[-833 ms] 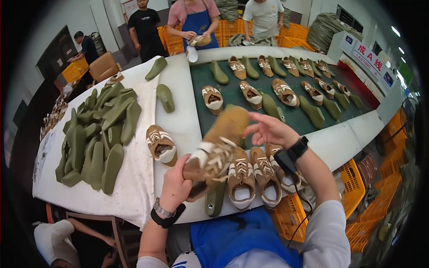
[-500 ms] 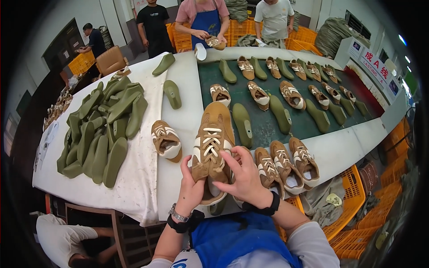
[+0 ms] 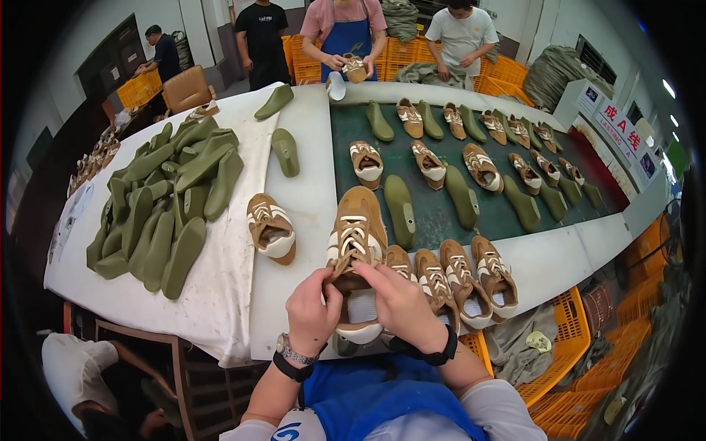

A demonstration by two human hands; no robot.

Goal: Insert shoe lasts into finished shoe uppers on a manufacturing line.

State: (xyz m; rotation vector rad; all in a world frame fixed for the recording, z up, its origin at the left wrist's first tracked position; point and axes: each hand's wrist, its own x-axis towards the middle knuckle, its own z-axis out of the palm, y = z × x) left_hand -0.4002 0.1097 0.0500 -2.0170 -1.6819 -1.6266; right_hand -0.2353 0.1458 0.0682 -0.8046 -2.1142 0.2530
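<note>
A brown suede sneaker with white laces and pale side stripes is held before me, toe pointing away. My left hand pinches the left edge of its collar by the tongue. On the other side my right hand grips the upper edge near the lowest lacing. The mouth of the shoe is spread, and a light insole shows inside. Just right of it stand several matching sneakers in a row, close to my right hand. One more sneaker sits alone to the left. Part of a green shoe last shows under the held shoe's heel.
Many green lasts are heaped on a white cloth at left. Sneakers and lasts stand in rows on a green conveyor belt. Orange crates flank the bench at right. Across it, a person in a blue apron handles a shoe.
Both hands have shifted from the lacing area to the collar and tongue edges, spreading the opening so the insole shows. The shoe's toe has dropped slightly. Another sneaker beside it has come into view.
</note>
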